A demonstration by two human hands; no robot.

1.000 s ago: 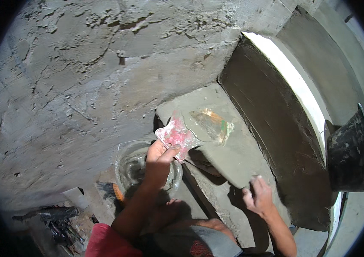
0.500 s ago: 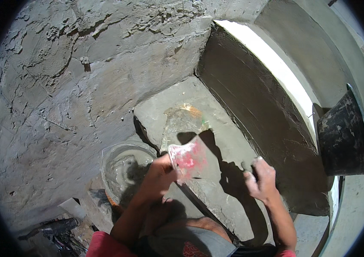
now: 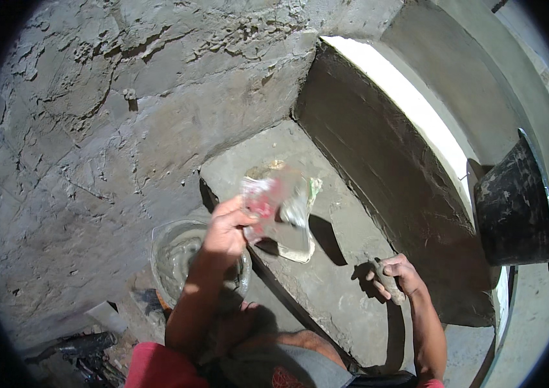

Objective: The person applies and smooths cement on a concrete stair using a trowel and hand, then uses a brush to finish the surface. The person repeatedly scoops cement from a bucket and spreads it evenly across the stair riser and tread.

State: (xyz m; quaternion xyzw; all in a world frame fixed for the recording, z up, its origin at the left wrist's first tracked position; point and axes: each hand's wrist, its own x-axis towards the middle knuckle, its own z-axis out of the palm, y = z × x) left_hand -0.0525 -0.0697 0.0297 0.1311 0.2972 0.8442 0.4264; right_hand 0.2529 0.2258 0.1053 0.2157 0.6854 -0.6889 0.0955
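Lower centre of the frame: the person's knees and a red sleeve edge.

Left hand, centre: closed in a pinch on a crumpled plastic packet, red and silvery, held up over the grey slab. A second ago the packet sits higher and further left, near the slab's corner; it has since come down and rightward, and now hangs above the pale scrap lying on the slab.

Right hand, lower right: fingers curled on a mortar-caked tool, pressed against the slab; before, it was open and empty-looking.

Just left, a clear bucket of grey water.

Far right, a black rubber tub on the ledge. Beyond, rough plastered wall.
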